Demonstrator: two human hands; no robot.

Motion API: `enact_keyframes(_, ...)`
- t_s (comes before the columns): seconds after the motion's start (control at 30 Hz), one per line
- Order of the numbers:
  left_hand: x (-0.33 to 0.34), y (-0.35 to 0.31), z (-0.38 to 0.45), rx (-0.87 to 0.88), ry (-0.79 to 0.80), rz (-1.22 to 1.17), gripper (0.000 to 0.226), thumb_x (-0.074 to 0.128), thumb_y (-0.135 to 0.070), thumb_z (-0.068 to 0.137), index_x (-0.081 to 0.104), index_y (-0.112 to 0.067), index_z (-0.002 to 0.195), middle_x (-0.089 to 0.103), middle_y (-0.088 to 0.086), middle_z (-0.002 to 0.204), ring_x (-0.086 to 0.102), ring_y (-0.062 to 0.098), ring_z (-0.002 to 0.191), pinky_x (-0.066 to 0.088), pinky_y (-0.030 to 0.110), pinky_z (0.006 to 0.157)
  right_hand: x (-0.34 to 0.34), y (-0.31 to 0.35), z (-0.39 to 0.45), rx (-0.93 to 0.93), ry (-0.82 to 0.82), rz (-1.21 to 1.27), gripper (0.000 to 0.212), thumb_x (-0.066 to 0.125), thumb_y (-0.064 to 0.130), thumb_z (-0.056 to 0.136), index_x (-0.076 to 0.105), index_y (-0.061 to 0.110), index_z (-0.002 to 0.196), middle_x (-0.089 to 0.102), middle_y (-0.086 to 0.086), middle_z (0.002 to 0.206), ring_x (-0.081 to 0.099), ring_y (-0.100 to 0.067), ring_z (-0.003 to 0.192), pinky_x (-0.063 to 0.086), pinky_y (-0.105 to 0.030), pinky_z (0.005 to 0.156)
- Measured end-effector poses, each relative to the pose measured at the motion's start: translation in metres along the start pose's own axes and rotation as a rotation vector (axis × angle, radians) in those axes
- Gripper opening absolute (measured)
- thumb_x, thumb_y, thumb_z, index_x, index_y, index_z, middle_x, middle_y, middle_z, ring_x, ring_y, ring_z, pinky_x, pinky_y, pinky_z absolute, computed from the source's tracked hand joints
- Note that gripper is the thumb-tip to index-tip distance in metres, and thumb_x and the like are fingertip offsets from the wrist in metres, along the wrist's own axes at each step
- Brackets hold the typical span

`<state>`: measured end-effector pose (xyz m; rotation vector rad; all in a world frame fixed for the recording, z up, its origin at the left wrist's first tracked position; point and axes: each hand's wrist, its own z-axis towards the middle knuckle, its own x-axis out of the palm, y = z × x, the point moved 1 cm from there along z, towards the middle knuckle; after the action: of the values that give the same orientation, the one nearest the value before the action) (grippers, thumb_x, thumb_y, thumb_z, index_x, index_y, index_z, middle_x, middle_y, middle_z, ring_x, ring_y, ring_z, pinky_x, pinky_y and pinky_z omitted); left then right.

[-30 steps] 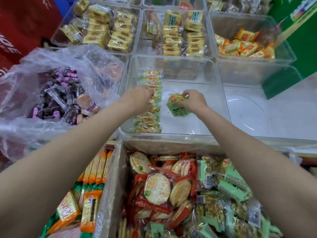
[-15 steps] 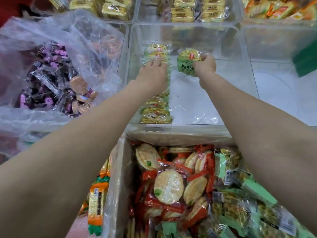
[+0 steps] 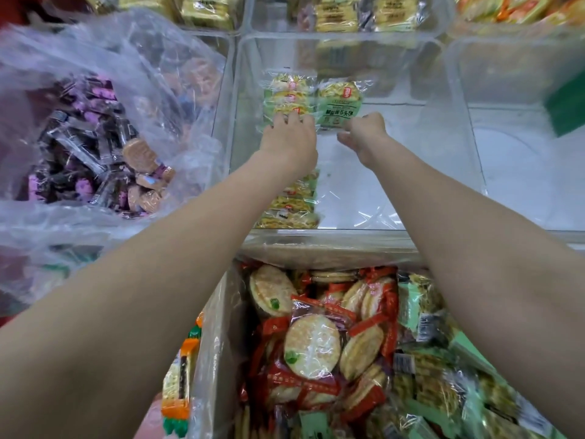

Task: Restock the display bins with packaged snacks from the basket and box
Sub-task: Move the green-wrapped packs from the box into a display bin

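Note:
A clear display bin (image 3: 348, 237) holds a row of green snack packets (image 3: 288, 90) along its left side. My left hand (image 3: 289, 136) presses with straight fingers on that row near its far end. Beside it, a single green snack packet (image 3: 340, 103) stands at the far end of the bin, and my right hand (image 3: 364, 133) pinches its lower right edge. Below the bin, a lined box (image 3: 215, 343) is full of red-wrapped round crackers (image 3: 311, 346) and more green packets (image 3: 427, 384).
A big clear plastic bag (image 3: 95, 52) of purple-wrapped snacks sits at the left. Orange and green packets (image 3: 180, 375) lie at the lower left. Another clear bin (image 3: 522, 172) stands at the right. Far bins hold yellow packets (image 3: 348, 14).
Both hands have reached farther into the bin. My right hand carried the green packet from mid-bin to the far end, beside the row. My left hand slid along the row to its far end.

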<state>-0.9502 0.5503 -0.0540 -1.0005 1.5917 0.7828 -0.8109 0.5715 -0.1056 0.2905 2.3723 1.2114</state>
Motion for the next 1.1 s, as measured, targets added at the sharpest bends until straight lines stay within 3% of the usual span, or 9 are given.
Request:
enact_keyframes(0.07,-0.008,-0.005,-0.009,-0.002,-0.087,-0.068,0.046,0.042,-0.015,0.093,0.031,-0.002,0.136,0.033,0.018,0.141,0.029,0.036,0.131,0.03,0.043,0.106,-0.012,0.005,-0.018,-0.055,0.015,-0.069,0.008,0.048,0.002,0.091,0.049,0.005,0.098,0.048,-0.005,0.084,0.055,-0.023,0.081,0.054,-0.036,0.086)
enact_keyframes(0.13,-0.015,-0.012,-0.024,0.073,-0.243,-0.22,0.044,0.043,-0.009,0.088,0.04,-0.003,0.132,0.039,0.016,0.136,0.035,0.033,0.126,0.031,0.04,0.104,-0.025,0.014,-0.046,-0.166,0.06,-0.176,0.016,0.048,0.003,0.09,0.058,0.003,0.103,0.057,-0.009,0.094,0.059,-0.023,0.079,0.057,-0.033,0.079)
enact_keyframes(0.37,-0.014,-0.06,-0.125,0.367,-0.482,-0.68,0.035,0.035,-0.009,0.076,0.056,0.002,0.102,0.052,0.017,0.097,0.052,0.028,0.077,0.04,0.036,0.063,-0.081,0.003,-0.181,-0.573,0.309,-0.533,0.031,0.046,-0.002,0.077,0.044,0.023,0.058,0.051,0.008,0.057,0.052,-0.003,0.05,0.036,-0.012,0.05)
enact_keyframes(0.5,-0.002,-0.089,-0.185,0.433,-0.378,-0.71,0.035,0.038,-0.011,0.078,0.056,0.001,0.106,0.049,0.016,0.101,0.053,0.029,0.074,0.043,0.039,0.064,-0.118,-0.026,-0.23,-0.716,0.415,-0.796,0.024,0.049,0.015,0.072,0.032,0.026,0.057,0.04,0.011,0.055,0.038,-0.012,0.054,0.026,-0.025,0.051)
enact_keyframes(0.63,0.019,-0.118,-0.215,0.34,-0.193,-0.678,0.034,0.041,-0.017,0.083,0.056,-0.005,0.11,0.055,0.01,0.104,0.057,0.023,0.086,0.046,0.035,0.073,-0.153,-0.059,-0.246,-0.673,0.489,-1.133,0.004,0.054,0.013,0.085,0.055,0.015,0.081,0.059,-0.002,0.085,0.049,-0.021,0.085,0.034,-0.029,0.068)
enact_keyframes(0.73,0.042,-0.132,-0.215,0.09,0.102,-0.656,0.031,0.05,-0.019,0.091,0.05,-0.002,0.118,0.056,0.012,0.115,0.055,0.027,0.107,0.045,0.035,0.089,-0.176,-0.081,-0.25,-0.509,0.324,-1.393,0.027,0.052,0.028,0.091,0.054,0.016,0.115,0.05,-0.008,0.123,0.041,-0.033,0.117,0.033,-0.044,0.096)
enact_keyframes(0.83,0.046,-0.147,-0.209,-0.106,0.189,-0.853,0.048,0.054,-0.025,0.093,0.039,-0.001,0.132,0.054,0.013,0.126,0.054,0.026,0.113,0.046,0.039,0.095,-0.193,-0.097,-0.251,-0.328,0.244,-1.416,0.065,0.054,0.047,0.089,0.03,0.017,0.141,0.036,-0.015,0.14,0.036,-0.041,0.126,0.031,-0.051,0.103)
enact_keyframes(0.93,0.044,-0.163,-0.204,-0.239,0.214,-1.005,0.055,0.061,-0.028,0.089,0.038,-0.002,0.132,0.053,0.009,0.124,0.051,0.018,0.099,0.045,0.03,0.085,-0.197,-0.103,-0.25,-0.394,0.256,-1.325,0.068,0.059,0.051,0.085,0.035,0.017,0.138,0.049,-0.012,0.134,0.044,-0.035,0.122,0.035,-0.046,0.1)
enact_keyframes(1.1,0.036,-0.161,-0.211,-0.138,0.198,-0.769,0.057,0.066,-0.026,0.085,0.041,-0.006,0.133,0.053,0.011,0.128,0.053,0.022,0.104,0.042,0.029,0.083,-0.197,-0.092,-0.259,-0.647,0.284,-1.168,0.033,0.061,0.018,0.082,0.057,0.015,0.115,0.064,-0.004,0.098,0.058,-0.024,0.09,0.044,-0.032,0.069)
